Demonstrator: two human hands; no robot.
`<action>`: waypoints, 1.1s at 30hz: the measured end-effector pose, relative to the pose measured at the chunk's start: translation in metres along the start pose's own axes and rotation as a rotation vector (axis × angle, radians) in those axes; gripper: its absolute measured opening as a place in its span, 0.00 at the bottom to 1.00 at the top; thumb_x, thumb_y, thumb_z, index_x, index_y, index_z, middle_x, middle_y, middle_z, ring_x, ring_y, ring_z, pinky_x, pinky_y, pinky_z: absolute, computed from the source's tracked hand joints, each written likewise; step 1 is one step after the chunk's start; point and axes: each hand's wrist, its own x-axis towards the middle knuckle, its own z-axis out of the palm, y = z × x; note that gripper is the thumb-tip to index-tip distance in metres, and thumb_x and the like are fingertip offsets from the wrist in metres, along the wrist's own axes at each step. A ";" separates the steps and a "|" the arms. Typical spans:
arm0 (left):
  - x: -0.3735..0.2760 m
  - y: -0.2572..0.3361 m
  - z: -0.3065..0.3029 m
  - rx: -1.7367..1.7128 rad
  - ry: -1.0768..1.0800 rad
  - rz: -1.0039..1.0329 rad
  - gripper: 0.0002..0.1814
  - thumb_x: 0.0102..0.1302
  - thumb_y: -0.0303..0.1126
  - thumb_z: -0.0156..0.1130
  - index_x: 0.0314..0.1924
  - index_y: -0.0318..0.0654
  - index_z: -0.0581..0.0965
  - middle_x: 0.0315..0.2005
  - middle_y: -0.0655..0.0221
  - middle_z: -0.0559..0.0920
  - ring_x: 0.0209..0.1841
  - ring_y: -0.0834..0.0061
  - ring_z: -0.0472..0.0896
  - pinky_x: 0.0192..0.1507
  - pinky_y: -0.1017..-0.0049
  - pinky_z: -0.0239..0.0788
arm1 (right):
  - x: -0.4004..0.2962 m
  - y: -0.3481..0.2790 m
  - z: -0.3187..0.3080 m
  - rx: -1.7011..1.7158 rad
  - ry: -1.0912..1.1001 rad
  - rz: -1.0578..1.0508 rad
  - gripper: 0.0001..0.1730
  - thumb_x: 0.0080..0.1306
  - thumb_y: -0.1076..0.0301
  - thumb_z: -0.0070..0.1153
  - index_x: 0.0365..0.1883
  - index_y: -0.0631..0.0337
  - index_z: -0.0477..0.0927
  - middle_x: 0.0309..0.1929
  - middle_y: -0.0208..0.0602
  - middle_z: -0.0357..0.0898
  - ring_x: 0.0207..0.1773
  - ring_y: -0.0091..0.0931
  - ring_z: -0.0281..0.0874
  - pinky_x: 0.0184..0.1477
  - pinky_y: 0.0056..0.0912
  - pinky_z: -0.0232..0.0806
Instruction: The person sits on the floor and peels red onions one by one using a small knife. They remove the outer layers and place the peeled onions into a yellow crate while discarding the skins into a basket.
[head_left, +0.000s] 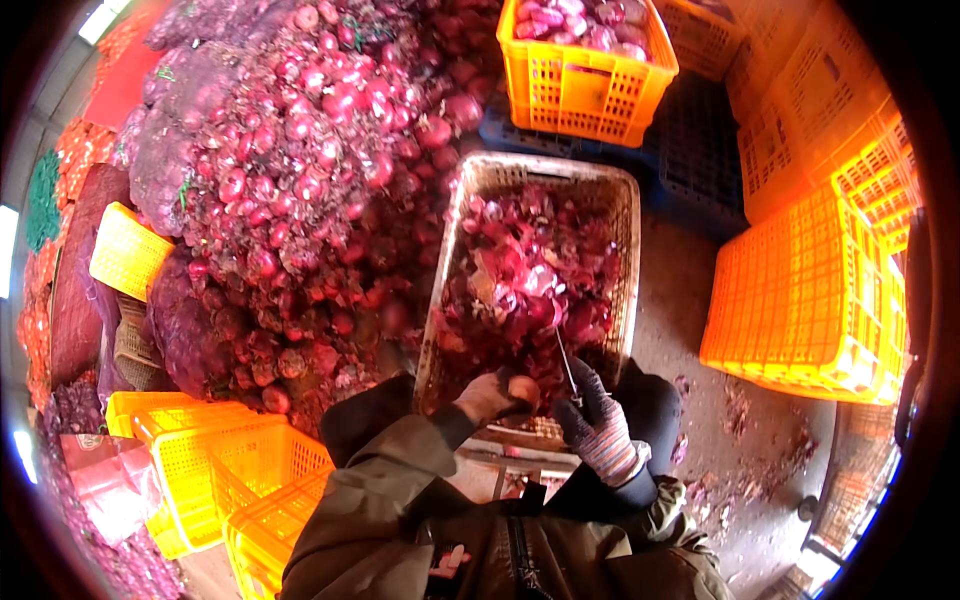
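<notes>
A gloved left hand, my left hand (487, 397), grips an onion (523, 390) over the near end of a dirty white plastic crate (631, 225). Striped knit covers my right hand (600, 435), which is closed around a knife; its thin blade (564, 358) points away from me over the crate. The knife's handle is mostly hidden by the fingers. Inside the crate lie loose red onion skins (517, 277) and what look like peeled pieces. The crate sits between my knees, its near rim close to both wrists.
A large heap of red onions (300, 150) rises to the left, with filled mesh sacks (176, 142) behind. Beyond the crate, an orange crate of onions (585, 90) stands on a blue pallet (540, 139). Orange crates (780, 292) are stacked right; yellow crates (225, 450) lie left. Skins litter the floor (742, 442).
</notes>
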 end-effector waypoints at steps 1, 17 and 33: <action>-0.011 0.025 -0.022 0.055 -0.072 0.120 0.22 0.51 0.47 0.66 0.42 0.41 0.78 0.39 0.58 0.81 0.44 0.64 0.80 0.45 0.69 0.69 | 0.004 0.004 0.001 -0.019 0.012 0.000 0.31 0.62 0.72 0.56 0.64 0.57 0.62 0.30 0.31 0.73 0.28 0.17 0.69 0.33 0.22 0.66; -0.065 0.090 -0.138 -1.389 0.435 0.555 0.14 0.66 0.40 0.57 0.46 0.40 0.76 0.34 0.76 0.77 0.35 0.82 0.74 0.40 0.77 0.69 | 0.074 -0.067 0.008 1.156 -0.283 0.062 0.27 0.62 0.59 0.59 0.58 0.54 0.67 0.45 0.34 0.76 0.34 0.22 0.77 0.23 0.14 0.71; -0.016 0.058 -0.113 -1.098 0.764 0.636 0.31 0.51 0.31 0.71 0.54 0.33 0.69 0.43 0.68 0.76 0.39 0.80 0.76 0.42 0.77 0.72 | 0.146 -0.057 0.051 0.443 -0.325 0.046 0.29 0.64 0.55 0.56 0.61 0.54 0.66 0.27 0.22 0.76 0.22 0.19 0.72 0.24 0.22 0.66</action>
